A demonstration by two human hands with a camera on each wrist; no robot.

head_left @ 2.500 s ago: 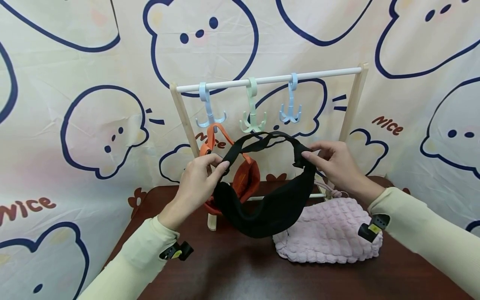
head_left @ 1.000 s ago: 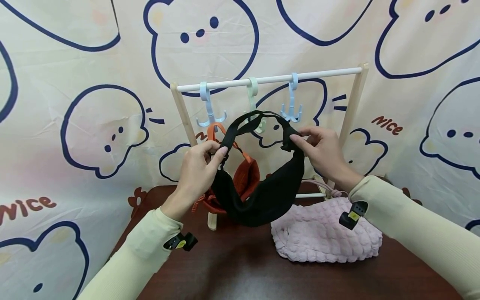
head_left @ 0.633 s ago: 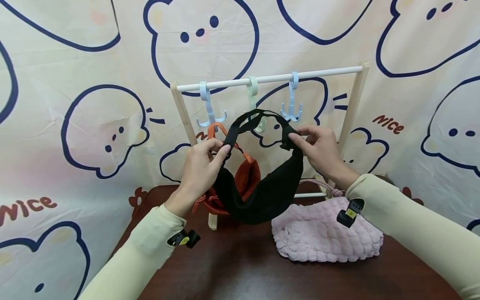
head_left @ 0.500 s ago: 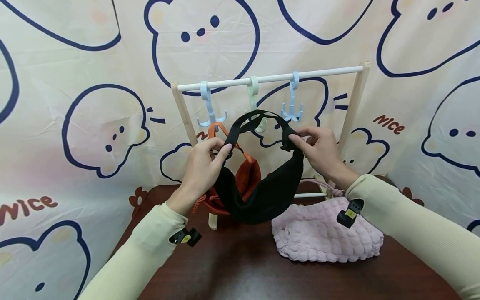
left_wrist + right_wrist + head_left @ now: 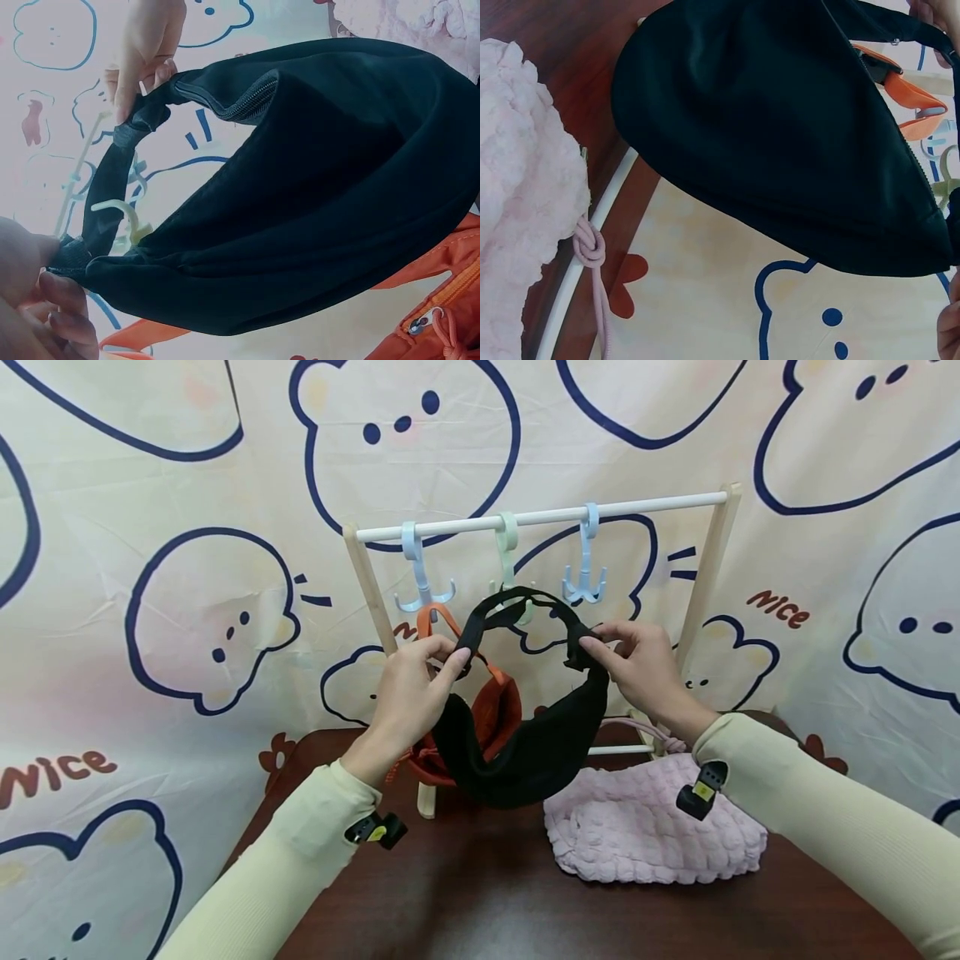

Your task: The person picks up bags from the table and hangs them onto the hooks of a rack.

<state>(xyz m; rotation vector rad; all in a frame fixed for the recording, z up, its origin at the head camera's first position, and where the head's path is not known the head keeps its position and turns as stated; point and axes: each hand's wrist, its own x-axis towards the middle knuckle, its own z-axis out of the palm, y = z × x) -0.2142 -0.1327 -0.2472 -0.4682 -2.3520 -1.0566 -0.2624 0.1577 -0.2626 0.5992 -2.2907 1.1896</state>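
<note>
A black bag [image 5: 540,758] hangs in mid-air in front of the rack, held up between both hands. Its cloth is smooth with a faint sheen, and the body sags into a deep crescent with soft folds; a toothed zipper [image 5: 256,101] runs along its inner edge. The flat woven strap [image 5: 480,608] arches above, overlapping the green hook [image 5: 507,537] in the head view; whether they touch cannot be told. The left hand [image 5: 412,687] pinches one end of the strap between thumb and fingers, and the right hand [image 5: 643,667] pinches the bunched cloth at the other end.

Behind the black bag, an orange bag [image 5: 498,714] hangs by its strap from the left blue hook [image 5: 420,578]. The right blue hook [image 5: 584,564] has slim upturned prongs. All three plastic hooks sit on a round white rod [image 5: 645,508] between pale wooden posts [image 5: 705,577]. A puffy, quilted pink bag [image 5: 660,822] with a knotted cord [image 5: 590,247] lies on the glossy red-brown table [image 5: 480,902]. Bear-printed fabric [image 5: 225,497], lightly creased, forms the backdrop.
</note>
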